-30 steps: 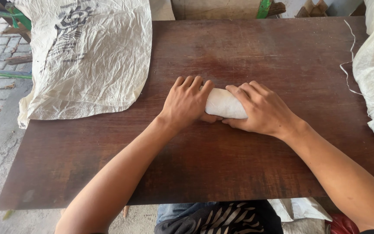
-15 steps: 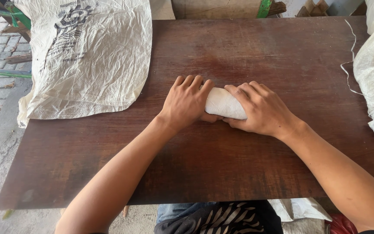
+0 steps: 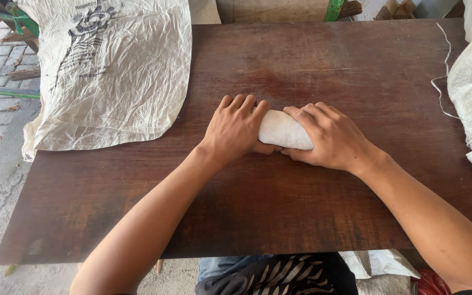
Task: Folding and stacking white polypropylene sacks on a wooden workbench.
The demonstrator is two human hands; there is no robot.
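Your left hand (image 3: 235, 128) and right hand (image 3: 331, 136) lie palms down, fingers curled over a white roll (image 3: 282, 130) between them, pressing it onto the middle of the table (image 3: 312, 60).

White rolled woven-fabric bundle (image 3: 282, 130), mid-table.
Lies flat, crosswise; both ends covered by hands, only middle part visible.

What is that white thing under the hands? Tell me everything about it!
The white roll looks like soft, slightly wrinkled cloth or woven sacking wound into a short fat tube. It lies on its side on the dark brown wooden table, near the middle. The left hand covers one end and the right hand covers the other, both pressing flat from above. Only its middle part shows; its ends are hidden.
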